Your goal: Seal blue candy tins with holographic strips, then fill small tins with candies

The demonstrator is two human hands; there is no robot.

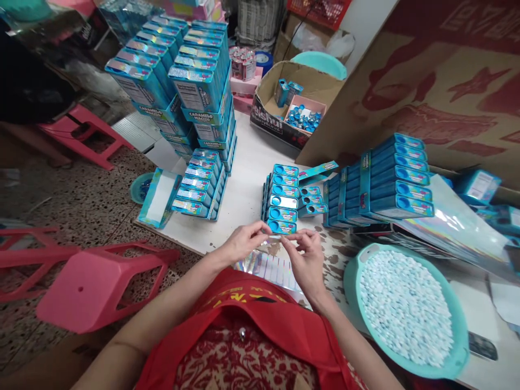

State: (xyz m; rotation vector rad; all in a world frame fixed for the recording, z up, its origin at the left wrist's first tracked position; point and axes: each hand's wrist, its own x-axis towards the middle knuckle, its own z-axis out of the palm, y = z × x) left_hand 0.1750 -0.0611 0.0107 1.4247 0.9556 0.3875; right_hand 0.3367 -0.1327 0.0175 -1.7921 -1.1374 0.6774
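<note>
My left hand (246,241) and my right hand (304,254) meet over the table's front part. Thumb and fingers of both pinch a small, thin, shiny strip (275,236), which looks like a sticker. Below them lies a sheet of silvery stickers (274,270). Just beyond my fingers a row of blue candy boxes (283,214) stands in a tray. Most tops show a round dark-blue recess; one top (283,202) is covered in silver. Several more small blue boxes (312,200) stand to the right of that row.
Stacked blue boxes (199,92) rise at the back left. Another stack (382,181) lies at the right, near a turquoise basin (406,309) full of pale wrapped candies. A cardboard box (280,92) holds blue pieces. A pink stool (79,292) stands left.
</note>
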